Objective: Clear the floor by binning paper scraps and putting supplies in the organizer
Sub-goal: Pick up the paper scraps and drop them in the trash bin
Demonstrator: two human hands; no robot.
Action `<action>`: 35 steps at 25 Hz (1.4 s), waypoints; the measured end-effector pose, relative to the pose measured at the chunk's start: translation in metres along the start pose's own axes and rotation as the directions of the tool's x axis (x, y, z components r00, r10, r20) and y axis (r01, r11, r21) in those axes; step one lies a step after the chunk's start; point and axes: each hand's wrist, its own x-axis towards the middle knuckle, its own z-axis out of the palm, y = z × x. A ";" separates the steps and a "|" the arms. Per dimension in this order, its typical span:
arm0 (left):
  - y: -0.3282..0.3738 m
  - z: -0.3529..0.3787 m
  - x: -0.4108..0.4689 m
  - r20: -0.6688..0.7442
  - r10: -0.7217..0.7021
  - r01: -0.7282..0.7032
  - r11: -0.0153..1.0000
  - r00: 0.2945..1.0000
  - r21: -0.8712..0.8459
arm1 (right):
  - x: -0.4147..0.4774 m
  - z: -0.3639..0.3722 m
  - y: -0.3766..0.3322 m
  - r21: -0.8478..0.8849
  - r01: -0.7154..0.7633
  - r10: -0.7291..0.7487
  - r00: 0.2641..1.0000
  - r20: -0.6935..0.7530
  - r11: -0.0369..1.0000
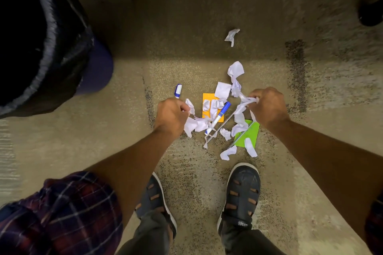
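White paper scraps (222, 90) lie scattered on the floor in front of my feet. My left hand (171, 113) is closed on a bunch of scraps (194, 125) that hang below it. My right hand (268, 104) grips another twisted bunch of scraps (241, 105). Between the hands a blue-and-white marker (218, 117) lies across an orange sticky pad (207, 97). A green sticky pad (249, 133) lies to the right, with thin metal rods (222, 127) beside it. A second marker (178, 90) pokes out above my left hand. One scrap (232, 36) lies alone farther off.
A bin with a black liner (41, 43) stands at the upper left, close to my left arm. My two sandalled feet (241, 196) stand just below the pile. A dark object (372, 14) sits at the right edge. No organizer is in view.
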 end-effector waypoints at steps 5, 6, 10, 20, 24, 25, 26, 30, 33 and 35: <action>0.024 -0.058 -0.030 -0.026 -0.244 0.217 0.903 0.969 -0.371 | -0.029 -0.043 -0.049 0.342 -0.235 0.260 0.965 -0.029 0.910; 0.029 -0.071 -0.036 -0.039 -0.265 0.224 0.876 0.963 -0.426 | -0.035 -0.051 -0.064 0.426 -0.251 0.280 0.960 -0.007 0.869; 0.047 -0.133 -0.058 -0.098 -0.309 0.189 0.770 0.946 -0.609 | -0.057 -0.076 -0.142 0.654 -0.176 0.214 0.977 0.023 0.736; 0.024 -0.299 -0.069 -0.296 -0.455 0.004 0.550 0.840 -0.835 | -0.093 -0.089 -0.372 0.871 -0.192 -0.040 0.971 0.234 0.452; -0.003 -0.339 -0.056 -0.325 -0.601 0.038 0.510 0.730 -0.859 | -0.099 -0.072 -0.440 0.836 -0.263 -0.081 0.937 0.341 0.482; -0.007 -0.346 -0.052 -0.325 -0.621 0.043 0.501 0.714 -0.864 | -0.098 -0.067 -0.453 0.826 -0.272 -0.084 0.930 0.357 0.494; -0.011 -0.353 -0.047 -0.318 -0.633 0.050 0.492 0.705 -0.869 | -0.097 -0.064 -0.464 0.816 -0.278 -0.090 0.924 0.371 0.507; -0.018 -0.375 -0.032 -0.260 -0.656 0.093 0.452 0.709 -0.887 | -0.091 -0.062 -0.489 0.773 -0.320 -0.116 0.886 0.448 0.547; -0.020 -0.380 -0.032 -0.230 -0.652 0.115 0.442 0.722 -0.890 | -0.087 -0.070 -0.487 0.763 -0.364 -0.109 0.866 0.489 0.534; -0.017 -0.377 -0.037 -0.210 -0.638 0.119 0.432 0.741 -0.894 | -0.085 -0.075 -0.481 0.770 -0.376 -0.120 0.858 0.499 0.516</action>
